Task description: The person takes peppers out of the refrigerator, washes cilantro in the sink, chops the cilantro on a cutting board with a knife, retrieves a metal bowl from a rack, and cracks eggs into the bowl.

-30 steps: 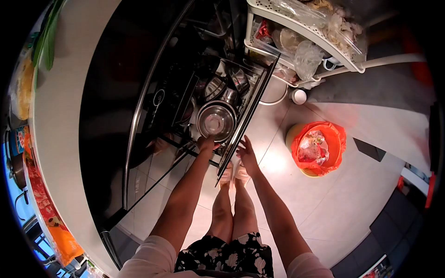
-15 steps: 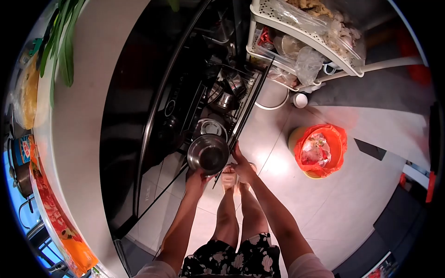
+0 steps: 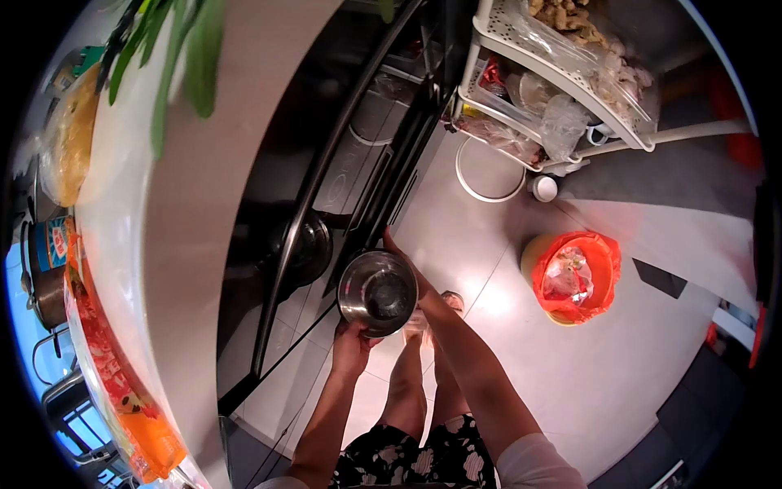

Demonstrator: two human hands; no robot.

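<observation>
A shiny stainless steel bowl (image 3: 379, 295) is held by my left hand (image 3: 352, 345), which grips its near rim from below. The bowl's inside faces up and holds nothing that I can make out. My right hand (image 3: 413, 267) is just beyond the bowl's right side, partly hidden by it. Its fingers stretch out flat against the edge of the black drawer front (image 3: 389, 213), which now sits close to the cabinet. The drawer's contents are out of sight.
A pale countertop (image 3: 183, 204) with green leaves (image 3: 202, 73) and food packages runs along the left. On the right stand a bin with an orange-red bag (image 3: 599, 273), a white jar (image 3: 544, 188) and a white rack (image 3: 562, 65) with bagged food. A white ring (image 3: 491, 198) is near the rack.
The drawer with metal pots and dishes has moved in toward the cabinet, pushed by my right hand. My left hand has kept hold of the bowl. The whole view has shifted.
</observation>
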